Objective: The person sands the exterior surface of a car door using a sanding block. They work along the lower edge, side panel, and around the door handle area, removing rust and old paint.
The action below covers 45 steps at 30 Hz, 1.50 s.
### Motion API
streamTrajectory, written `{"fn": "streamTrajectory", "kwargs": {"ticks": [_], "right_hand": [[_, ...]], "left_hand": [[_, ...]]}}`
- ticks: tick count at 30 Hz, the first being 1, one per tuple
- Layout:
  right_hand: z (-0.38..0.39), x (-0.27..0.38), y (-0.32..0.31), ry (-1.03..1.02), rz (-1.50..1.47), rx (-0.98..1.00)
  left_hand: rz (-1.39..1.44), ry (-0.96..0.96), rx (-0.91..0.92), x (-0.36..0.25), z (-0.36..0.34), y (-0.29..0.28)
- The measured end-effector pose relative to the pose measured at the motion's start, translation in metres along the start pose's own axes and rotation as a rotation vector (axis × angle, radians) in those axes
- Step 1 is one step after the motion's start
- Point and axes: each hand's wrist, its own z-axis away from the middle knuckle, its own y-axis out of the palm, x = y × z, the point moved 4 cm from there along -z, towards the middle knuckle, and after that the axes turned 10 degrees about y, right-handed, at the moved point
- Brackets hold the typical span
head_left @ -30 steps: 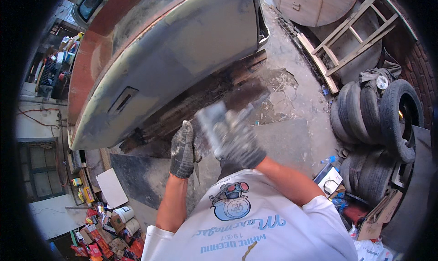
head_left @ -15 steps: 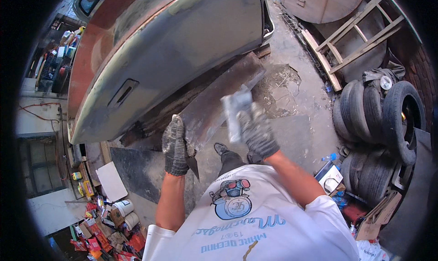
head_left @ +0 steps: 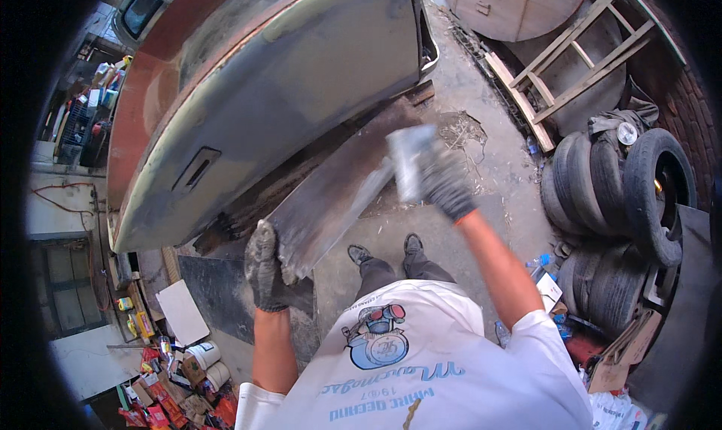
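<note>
My left hand (head_left: 265, 268), in a dirty knitted work glove, is closed at the near end of a long brown, streaked sheet (head_left: 331, 197) with a ragged edge. A dark, pointed flap (head_left: 302, 295) shows beside this hand; I cannot tell whether it belongs to the sheet. My right hand (head_left: 445, 183), gloved too and smeared by motion, grips a flat, pale grey rectangular piece (head_left: 410, 159) above the sheet's right edge. What kind of piece it is does not show clearly. Behind the sheet rises a large vehicle body panel (head_left: 301, 92), patchy grey and cream, with a slot.
Old tyres (head_left: 602, 174) are piled at right, below a wooden frame (head_left: 579, 54) leaning near a round board (head_left: 515, 5). Lower left lie cluttered boxes and white buckets (head_left: 203, 352), near a white board (head_left: 183, 313). My shoes (head_left: 359, 254) stand on the concrete floor.
My left hand and the sheet's near end have moved left and toward me. My right hand has swung to the right with the pale piece. The view has shifted slightly.
</note>
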Motion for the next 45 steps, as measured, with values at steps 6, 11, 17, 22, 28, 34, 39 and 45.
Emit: {"fn": "streamTrajectory", "kwargs": {"ticks": [6,11,17,22,28,34,39,45], "right_hand": [[0.02,0.016,0.014,-0.117,-0.249,-0.068],[0.041,0.053,0.005,-0.385,-0.085,-0.33],[0.009,0.028,-0.018,0.201,-0.742,0.294],[0.035,0.049,0.008,0.05,-0.409,0.115],[0.006,0.013,0.002,0.301,-0.679,0.224],[0.04,0.062,0.003,-0.072,-0.558,-0.009],[0.004,0.047,-0.028,0.129,-0.421,0.341],[0.04,0.076,-0.026,-0.011,-0.536,0.041]], "left_hand": [[-0.095,0.008,0.064,0.003,0.001,0.003],[-0.135,-0.002,0.028,0.009,-0.002,0.003],[-0.208,0.068,0.143,0.011,-0.004,0.003],[-0.347,0.169,0.135,0.014,-0.007,0.005],[-0.151,-0.001,0.081,0.014,-0.009,0.004],[-0.23,0.125,0.125,0.009,-0.011,0.014],[-0.125,0.059,0.153,0.035,-0.012,-0.014],[-0.883,0.75,0.553,0.058,-0.048,0.042]]}}
